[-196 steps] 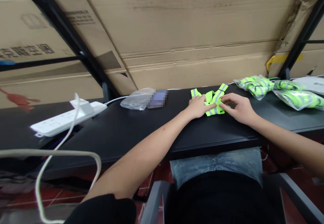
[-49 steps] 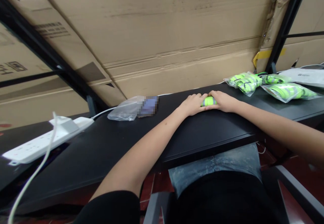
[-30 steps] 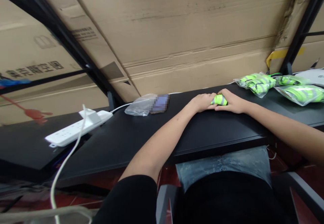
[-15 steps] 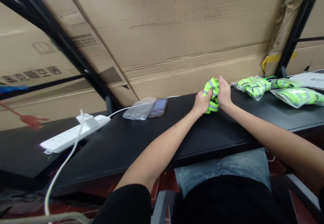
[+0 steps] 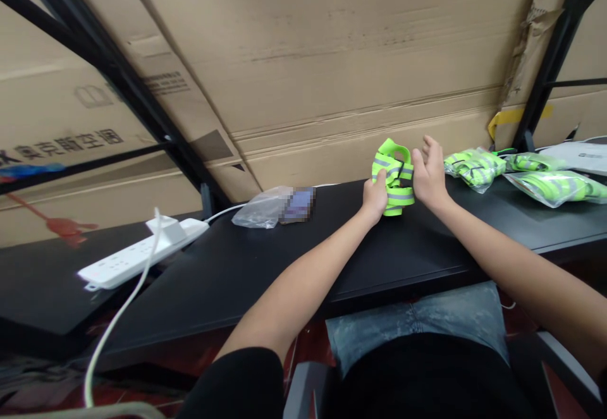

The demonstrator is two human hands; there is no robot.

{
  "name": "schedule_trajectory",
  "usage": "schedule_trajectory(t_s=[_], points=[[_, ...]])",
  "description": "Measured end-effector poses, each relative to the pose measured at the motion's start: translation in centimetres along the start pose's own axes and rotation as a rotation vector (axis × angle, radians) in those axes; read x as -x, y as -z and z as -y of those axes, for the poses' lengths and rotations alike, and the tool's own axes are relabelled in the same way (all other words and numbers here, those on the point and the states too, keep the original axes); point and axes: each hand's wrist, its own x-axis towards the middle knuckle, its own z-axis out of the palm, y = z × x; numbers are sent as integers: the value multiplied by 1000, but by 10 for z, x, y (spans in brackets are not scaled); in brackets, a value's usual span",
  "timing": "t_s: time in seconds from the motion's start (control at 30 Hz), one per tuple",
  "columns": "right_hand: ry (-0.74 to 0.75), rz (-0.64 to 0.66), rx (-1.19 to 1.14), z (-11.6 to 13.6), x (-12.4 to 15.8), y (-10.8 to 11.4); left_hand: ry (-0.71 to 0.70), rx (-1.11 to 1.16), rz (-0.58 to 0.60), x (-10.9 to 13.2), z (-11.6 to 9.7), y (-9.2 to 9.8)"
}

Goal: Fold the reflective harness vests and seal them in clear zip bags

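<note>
A bundle of neon green reflective strap [image 5: 398, 196] with grey stripes is folded in loops above the black table. My left hand [image 5: 375, 198] grips its left side, thumb over the front. Just right of the bundle, my right hand [image 5: 430, 172] is raised with its fingers apart and nothing in it. A small gap seems to lie between this hand and the strap. To the right, a clear bag of green strap [image 5: 475, 167] lies beside another packed bag [image 5: 556, 185].
The black table [image 5: 265, 267] bears a clear plastic bag [image 5: 260, 209] and a blurred flat item [image 5: 298, 205]. A white power strip [image 5: 142, 255] with a cable lies at the left. Large cardboard boxes [image 5: 332, 59] and black metal posts stand behind.
My right hand has come off the green strap and moved right, its fingers spreading. The bundle, still in my left hand, shows more of its loops.
</note>
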Motion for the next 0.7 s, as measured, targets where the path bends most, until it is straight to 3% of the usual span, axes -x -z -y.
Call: schedule_trajectory(t_s=[0.07, 0.13, 0.33, 0.53, 0.6, 0.7], points=[[145, 38, 16, 8, -1, 4, -66, -101, -6, 3, -2, -1], [188, 97, -2, 13, -1, 6, -159, -198, 26, 6, -4, -2], [-33, 270, -191, 5, -1, 1, -390, -489, 123, 16, -8, -2], [-227, 175, -369, 0, -1, -10, -581, -610, 278, 21, -14, 6], [-237, 150, -392, 3, -1, -10, -598, -635, 321, 20, -16, 8], [-222, 73, -368, 7, -1, -7, -576, -623, 296, 20, -15, 7]])
